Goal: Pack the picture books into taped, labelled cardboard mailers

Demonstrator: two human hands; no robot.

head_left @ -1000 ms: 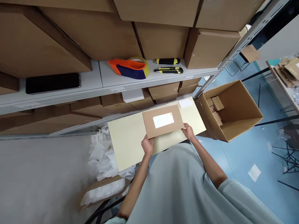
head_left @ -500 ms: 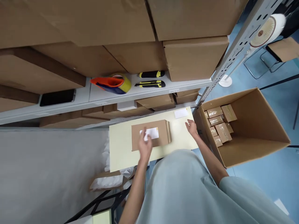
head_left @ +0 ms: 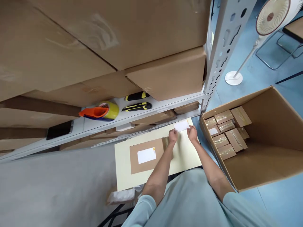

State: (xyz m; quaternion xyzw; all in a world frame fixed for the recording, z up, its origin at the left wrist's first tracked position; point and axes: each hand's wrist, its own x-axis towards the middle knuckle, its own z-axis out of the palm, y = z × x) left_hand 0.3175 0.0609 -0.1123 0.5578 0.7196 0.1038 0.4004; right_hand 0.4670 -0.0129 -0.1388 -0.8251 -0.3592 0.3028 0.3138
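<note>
A flat brown parcel with a white label lies on the pale yellow tabletop. Both my hands are at a small white slip of paper near the table's far corner. My left hand touches the slip's left end with curled fingers, and my right hand touches its right end. Whether the fingers pinch the slip or only rest on it is unclear.
A large open cardboard box with several small taped packets stands to the right. The shelf holds an orange tape dispenser, two yellow-black knives, a dark phone and big cartons. A white fan stands behind.
I set the parcel down on the table and let go of it. Both hands moved to the far right corner, onto the white slip. The view swung right.
</note>
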